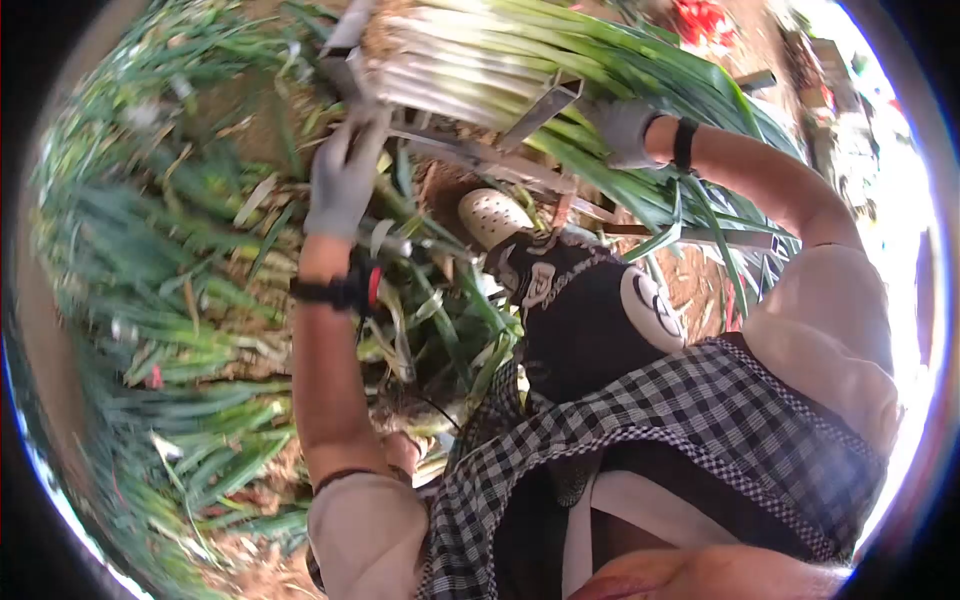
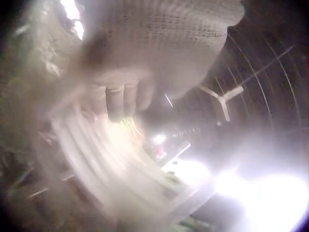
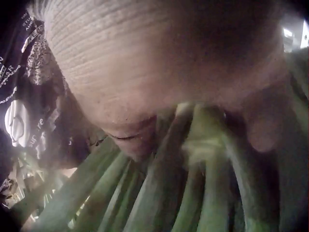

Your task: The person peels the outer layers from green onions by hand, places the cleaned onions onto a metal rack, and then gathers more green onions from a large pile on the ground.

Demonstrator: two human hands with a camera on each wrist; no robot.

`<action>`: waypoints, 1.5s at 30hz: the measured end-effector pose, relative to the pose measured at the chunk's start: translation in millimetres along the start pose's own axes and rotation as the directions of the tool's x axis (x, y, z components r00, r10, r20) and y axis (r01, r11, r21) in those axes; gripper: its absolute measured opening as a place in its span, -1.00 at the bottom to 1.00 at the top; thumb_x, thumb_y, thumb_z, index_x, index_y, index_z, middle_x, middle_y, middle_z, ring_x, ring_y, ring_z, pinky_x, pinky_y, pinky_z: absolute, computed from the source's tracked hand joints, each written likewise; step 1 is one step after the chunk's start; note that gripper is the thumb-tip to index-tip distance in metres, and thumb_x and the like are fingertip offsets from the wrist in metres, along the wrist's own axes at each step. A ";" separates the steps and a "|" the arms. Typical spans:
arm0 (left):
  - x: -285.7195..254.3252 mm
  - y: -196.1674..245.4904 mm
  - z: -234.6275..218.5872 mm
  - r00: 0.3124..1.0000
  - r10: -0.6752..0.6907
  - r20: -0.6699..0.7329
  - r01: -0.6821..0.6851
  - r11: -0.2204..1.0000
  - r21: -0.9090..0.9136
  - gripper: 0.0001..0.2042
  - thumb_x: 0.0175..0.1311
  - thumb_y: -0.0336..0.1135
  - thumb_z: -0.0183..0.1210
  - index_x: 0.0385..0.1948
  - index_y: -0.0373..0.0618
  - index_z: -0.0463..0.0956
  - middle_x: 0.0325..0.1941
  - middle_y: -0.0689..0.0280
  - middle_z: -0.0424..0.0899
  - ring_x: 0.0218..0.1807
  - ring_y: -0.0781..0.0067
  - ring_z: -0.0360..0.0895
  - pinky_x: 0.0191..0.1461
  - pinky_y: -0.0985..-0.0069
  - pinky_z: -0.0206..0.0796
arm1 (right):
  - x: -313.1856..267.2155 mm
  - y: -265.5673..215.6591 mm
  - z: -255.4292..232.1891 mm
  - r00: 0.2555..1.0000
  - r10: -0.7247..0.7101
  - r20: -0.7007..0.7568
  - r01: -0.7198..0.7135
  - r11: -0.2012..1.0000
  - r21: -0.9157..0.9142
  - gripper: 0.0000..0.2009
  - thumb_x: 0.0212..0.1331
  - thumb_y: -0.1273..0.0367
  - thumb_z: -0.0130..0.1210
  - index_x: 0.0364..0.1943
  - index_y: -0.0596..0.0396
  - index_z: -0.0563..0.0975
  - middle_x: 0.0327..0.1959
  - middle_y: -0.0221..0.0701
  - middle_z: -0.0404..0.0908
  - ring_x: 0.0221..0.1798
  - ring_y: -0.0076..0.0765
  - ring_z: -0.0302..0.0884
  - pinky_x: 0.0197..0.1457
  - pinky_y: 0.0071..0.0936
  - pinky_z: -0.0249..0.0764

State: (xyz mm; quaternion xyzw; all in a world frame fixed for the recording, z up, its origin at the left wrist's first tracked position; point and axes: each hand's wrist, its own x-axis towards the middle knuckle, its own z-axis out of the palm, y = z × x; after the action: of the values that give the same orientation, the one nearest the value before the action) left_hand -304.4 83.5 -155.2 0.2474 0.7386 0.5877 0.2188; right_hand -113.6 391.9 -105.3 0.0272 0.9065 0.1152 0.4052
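A thick bundle of long green onions (image 1: 450,60) lies across a metal frame (image 1: 545,110), white root ends to the left and green leaves to the right. My gloved left hand (image 1: 345,175) is at the root end, beside the frame's upright. In the left wrist view its fingers (image 2: 115,99) lie side by side, stretched against the blurred white stalk ends (image 2: 111,159). Farther along, my gloved right hand (image 1: 625,135) grips the green part of the bundle. The right wrist view shows its digits spread on either side of the green stalks (image 3: 159,188).
Loose green onions (image 1: 190,320) cover the ground on the left. Below the frame is a foot in a cream clog (image 1: 495,218). A checked apron (image 1: 640,420) covers my lap. Something red (image 1: 705,22) lies beyond the bundle.
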 end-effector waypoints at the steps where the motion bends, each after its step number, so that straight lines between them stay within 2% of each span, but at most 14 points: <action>1: -49.5 19.7 -30.9 0.990 -0.114 -0.084 0.116 0.993 0.027 -0.73 0.32 -0.27 0.08 -0.12 -0.29 0.54 -0.18 0.27 0.65 -0.17 0.52 0.54 -0.01 0.56 0.34 | 6.5 10.7 19.7 0.998 -0.014 -0.065 0.014 1.000 -0.006 -0.17 0.01 0.17 0.19 0.35 0.22 0.08 0.10 0.03 0.44 0.09 0.05 0.47 0.11 -0.13 0.43; 3: -134.4 29.2 -93.7 0.972 -0.116 -0.205 0.105 0.992 -0.065 -0.71 0.32 -0.31 0.07 -0.07 -0.36 0.51 -0.15 0.22 0.62 -0.10 0.46 0.54 0.07 0.55 0.34 | 6.1 21.0 19.6 0.986 -0.041 -0.159 0.037 0.999 -0.030 -0.18 -0.01 0.14 0.21 0.33 0.20 0.13 0.10 -0.02 0.46 0.11 0.02 0.47 0.13 -0.13 0.42; 7: -219.8 24.0 -139.2 0.660 -0.290 -0.693 0.237 0.956 -0.174 -0.71 0.26 -0.43 0.04 -0.04 -0.38 0.49 -0.04 0.13 0.58 -0.03 0.33 0.53 0.11 0.48 0.37 | 84.5 68.1 34.5 0.982 -0.134 -0.137 0.184 0.850 0.494 -0.35 0.12 0.10 0.12 0.24 0.19 0.31 0.01 -0.18 0.55 0.09 -0.13 0.49 0.14 -0.23 0.42; 11: -330.3 43.7 -172.3 0.576 -0.296 -0.762 0.209 0.954 -0.213 -0.44 0.46 -0.02 -0.27 0.24 -0.37 0.16 0.28 -0.08 0.28 0.27 0.10 0.31 0.36 0.23 0.17 | 61.6 48.9 -36.3 0.942 -0.276 -0.191 0.336 0.773 0.538 -0.49 0.21 0.22 0.07 0.20 0.19 0.37 -0.30 -0.46 0.55 -0.18 -0.56 0.44 -0.07 -0.53 0.41; 13: -361.6 47.2 -179.9 0.645 -0.279 -0.712 -0.017 0.926 -0.378 -0.62 0.43 -0.29 -0.17 0.12 -0.40 0.32 0.10 0.00 0.50 0.12 0.17 0.48 0.22 0.28 0.35 | 40.9 18.2 -78.2 0.852 -0.388 -0.353 0.514 0.750 0.417 -0.54 0.20 0.28 0.04 0.16 0.22 0.39 -0.36 -0.51 0.51 -0.24 -0.63 0.41 -0.15 -0.58 0.39; 17: -374.0 69.5 -144.4 0.467 -0.265 -0.844 -0.096 0.933 -0.346 -0.60 0.43 -0.24 -0.19 0.13 -0.37 0.32 0.13 0.01 0.47 0.11 0.15 0.47 0.27 0.22 0.27 | -41.5 -73.0 -170.0 0.796 -0.536 -0.281 0.600 0.760 0.249 -0.26 0.01 0.06 0.22 0.28 0.04 0.25 0.11 -0.08 0.48 0.08 -0.03 0.51 0.06 -0.02 0.40; 19: -381.2 79.7 -136.5 0.401 -0.250 -0.881 -0.138 0.935 -0.327 -0.60 0.43 -0.23 -0.19 0.13 -0.37 0.32 0.14 0.01 0.46 0.11 0.14 0.46 0.28 0.22 0.25 | -42.0 -118.4 -174.6 0.164 -0.824 -0.542 0.906 0.344 -0.248 -0.54 0.11 0.25 0.14 0.08 0.20 0.45 -0.24 -0.28 0.61 -0.20 -0.23 0.58 -0.08 -0.37 0.47; 21: -395.1 96.9 -135.3 0.650 -0.038 -0.759 -0.301 0.904 -0.304 -0.61 0.42 -0.26 -0.18 0.14 -0.36 0.29 0.15 0.01 0.43 0.14 0.13 0.42 0.31 0.21 0.19 | -56.7 -176.0 -187.4 0.323 -0.876 -0.357 0.872 0.422 -0.247 -0.57 0.15 0.16 0.07 0.00 0.18 0.47 -0.30 -0.19 0.63 -0.20 -0.11 0.59 -0.17 -0.23 0.48; 27: -408.1 112.8 -137.8 0.657 0.018 -0.753 -0.352 0.891 -0.286 -0.59 0.44 -0.24 -0.24 0.16 -0.36 0.28 0.13 0.05 0.43 0.11 0.18 0.38 0.31 0.18 0.12 | 70.6 -393.7 -171.8 0.414 -0.892 0.180 0.852 0.310 -0.421 -0.60 0.20 0.10 -0.03 -0.08 0.13 0.50 -0.28 -0.16 0.61 -0.15 0.00 0.57 -0.07 -0.12 0.47; 29: -412.7 104.3 -136.0 0.584 -0.104 -0.805 -0.318 0.883 -0.345 -0.59 0.43 -0.24 -0.23 0.16 -0.35 0.28 0.11 0.05 0.44 0.09 0.19 0.38 0.29 0.17 0.13 | 119.0 -439.3 -144.2 0.644 -0.758 0.104 0.757 0.612 -0.230 -0.60 0.17 0.09 -0.01 -0.09 0.11 0.52 -0.21 -0.18 0.62 -0.11 -0.02 0.56 -0.05 -0.13 0.46; 31: -412.6 105.8 -138.4 0.561 -0.195 -0.805 -0.301 0.857 -0.418 -0.59 0.43 -0.24 -0.23 0.15 -0.37 0.28 0.10 0.05 0.44 0.05 0.21 0.38 0.26 0.19 0.14 | 187.2 -470.2 -69.2 0.579 -0.656 -0.484 0.805 0.554 0.211 -0.60 0.12 0.09 0.03 -0.14 0.10 0.58 -0.10 -0.16 0.61 -0.04 -0.06 0.55 0.00 -0.14 0.45; 38: -417.4 105.6 -151.1 0.520 -0.209 -0.828 -0.346 0.835 -0.428 -0.67 0.43 -0.25 -0.19 -0.03 -0.33 0.42 -0.03 0.05 0.47 -0.01 0.21 0.42 0.14 0.26 0.24 | 123.5 -473.9 3.8 0.380 -0.839 0.388 0.918 0.392 -0.051 -0.49 0.15 -0.03 -0.06 -0.26 0.18 0.62 -0.23 -0.13 0.65 -0.17 0.00 0.59 -0.08 -0.10 0.49; 43: -419.8 106.7 -155.2 0.457 -0.264 -0.849 -0.341 0.830 -0.442 -0.66 0.45 -0.23 -0.22 -0.06 -0.31 0.42 -0.04 0.06 0.44 -0.02 0.23 0.40 0.14 0.25 0.22 | 180.1 -505.8 -25.6 0.730 -0.648 -0.217 0.679 0.723 0.127 -0.50 0.16 -0.01 -0.03 -0.38 0.22 0.63 -0.38 -0.19 0.67 -0.32 0.03 0.62 -0.26 -0.10 0.52; 45: -421.5 103.2 -157.1 0.464 -0.265 -0.846 -0.339 0.828 -0.446 -0.66 0.45 -0.23 -0.22 -0.06 -0.32 0.42 -0.04 0.06 0.44 -0.02 0.24 0.40 0.14 0.25 0.22 | 193.0 -526.6 -24.2 0.785 -0.588 -0.193 0.615 0.776 0.136 -0.51 0.15 -0.01 -0.01 -0.39 0.22 0.63 -0.40 -0.15 0.66 -0.33 -0.01 0.62 -0.26 -0.12 0.53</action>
State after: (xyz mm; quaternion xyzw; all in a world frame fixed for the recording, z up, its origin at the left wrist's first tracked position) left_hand -60.1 -279.1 -7.2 -0.1520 0.5297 0.8213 -0.1476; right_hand -237.7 -97.0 -351.9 -0.2337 0.9001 -0.1069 0.3518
